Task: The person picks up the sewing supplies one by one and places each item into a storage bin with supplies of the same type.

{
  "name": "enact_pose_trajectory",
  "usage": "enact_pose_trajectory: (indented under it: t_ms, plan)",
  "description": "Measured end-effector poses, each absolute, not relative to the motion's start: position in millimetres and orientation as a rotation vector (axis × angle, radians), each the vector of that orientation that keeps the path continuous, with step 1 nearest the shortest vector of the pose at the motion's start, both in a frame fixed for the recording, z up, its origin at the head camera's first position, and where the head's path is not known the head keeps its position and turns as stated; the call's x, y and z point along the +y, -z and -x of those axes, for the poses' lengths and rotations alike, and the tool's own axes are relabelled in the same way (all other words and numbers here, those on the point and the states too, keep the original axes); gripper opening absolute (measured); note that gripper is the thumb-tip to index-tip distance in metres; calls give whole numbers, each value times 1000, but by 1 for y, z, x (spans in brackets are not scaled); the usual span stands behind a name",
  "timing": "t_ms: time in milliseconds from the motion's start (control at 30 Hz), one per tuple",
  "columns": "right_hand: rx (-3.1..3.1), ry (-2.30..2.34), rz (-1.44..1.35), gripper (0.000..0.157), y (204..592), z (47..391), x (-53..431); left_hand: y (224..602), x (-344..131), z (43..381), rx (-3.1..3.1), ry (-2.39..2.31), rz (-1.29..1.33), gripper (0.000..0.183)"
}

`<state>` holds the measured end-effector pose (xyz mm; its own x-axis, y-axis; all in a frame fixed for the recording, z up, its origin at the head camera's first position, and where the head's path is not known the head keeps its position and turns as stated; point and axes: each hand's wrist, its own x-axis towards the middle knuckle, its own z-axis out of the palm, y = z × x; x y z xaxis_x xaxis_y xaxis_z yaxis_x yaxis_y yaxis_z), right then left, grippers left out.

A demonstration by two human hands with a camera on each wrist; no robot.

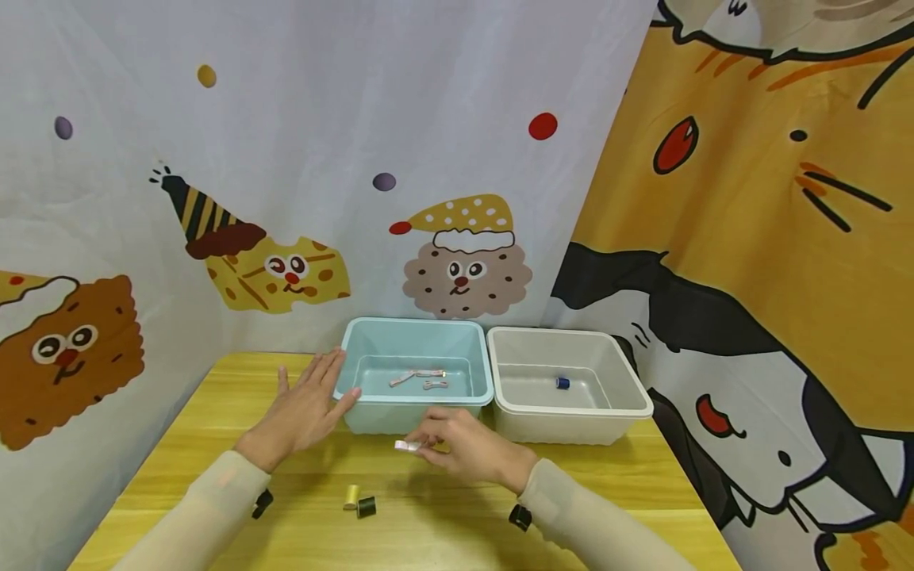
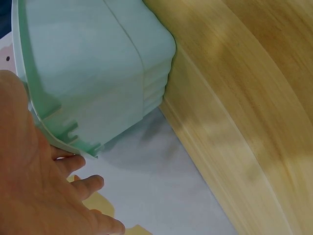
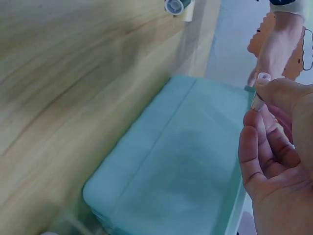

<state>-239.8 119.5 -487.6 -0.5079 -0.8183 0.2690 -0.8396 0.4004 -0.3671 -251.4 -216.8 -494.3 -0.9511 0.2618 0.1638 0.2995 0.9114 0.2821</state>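
Between the thumb and fingers of my right hand [image 1: 464, 446] is a small white thread spool [image 1: 408, 446], pinched just in front of the light blue bin [image 1: 414, 414]. The right wrist view shows that spool [image 3: 258, 101] with its pale end [image 3: 264, 76] upward. My left hand [image 1: 303, 412] is spread at the bin's left rim, fingers extended; in the left wrist view this hand [image 2: 36, 181] lies along the rim, contact hard to tell. Inside the blue bin lie small pinkish metal pieces [image 1: 435, 385] resembling nail clippers. A yellow spool [image 1: 351, 497] and a dark green spool [image 1: 366, 507] are on the table.
A cream bin [image 1: 571, 428] stands right beside the blue one, with a dark blue spool [image 1: 562, 383] on its floor. Both bins sit at the back of the wooden table [image 1: 300, 531]. A printed curtain [image 1: 307, 159] hangs behind.
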Motion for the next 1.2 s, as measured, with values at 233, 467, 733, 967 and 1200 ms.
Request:
enact_pose_trajectory:
  t_ms: [233, 467, 733, 967, 1200]
  plan:
    - [-2550, -700, -1540, 21, 478, 243, 123, 496, -218, 252, -2961, 459, 431, 92]
    - [-2534, -697, -1518, 22, 469, 250, 125, 496, -219, 252, -2958, 469, 428, 88]
    - [-2520, -714, -1498, 24, 454, 261, 128, 497, -220, 253, -2961, 460, 428, 90]
    - [-2500, -723, -1508, 23, 444, 274, 130, 496, -219, 252, -2959, 456, 432, 89]
    - [-2431, -725, -1510, 24, 440, 284, 129, 496, -217, 252, -2959, 454, 431, 88]
